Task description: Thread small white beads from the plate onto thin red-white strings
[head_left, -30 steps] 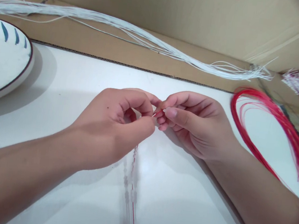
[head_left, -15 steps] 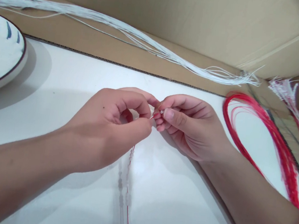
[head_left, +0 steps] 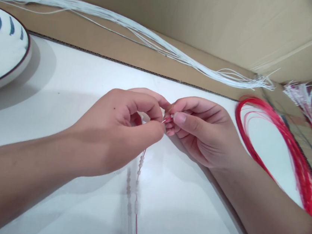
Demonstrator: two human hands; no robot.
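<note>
My left hand (head_left: 123,128) is closed in a pinch on a thin red cord (head_left: 136,229), whose whitish tip pokes out past the thumb. Below that hand the cord hangs down with several small pale translucent beads (head_left: 141,163) threaded on it. Facing it, my right hand (head_left: 200,127) pinches a tiny pale bead (head_left: 172,116) between thumb and forefinger. Both hands' fingertips meet, and a bit of red shows between them beside the bead. Whether the cord passes through this bead cannot be made out.
At the left edge stands a white plate (head_left: 25,59) with a dark rim and blue strokes. A bundle of white cords (head_left: 143,31) lies along the cardboard (head_left: 185,7) at the back. On the right are looped red cords (head_left: 296,148) and a pink-white bundle (head_left: 304,98).
The view has shifted slightly, so nearly everything appears a little farther right. Both hands keep their pinches, with the fingertips still together and the beaded cord swaying a little.
</note>
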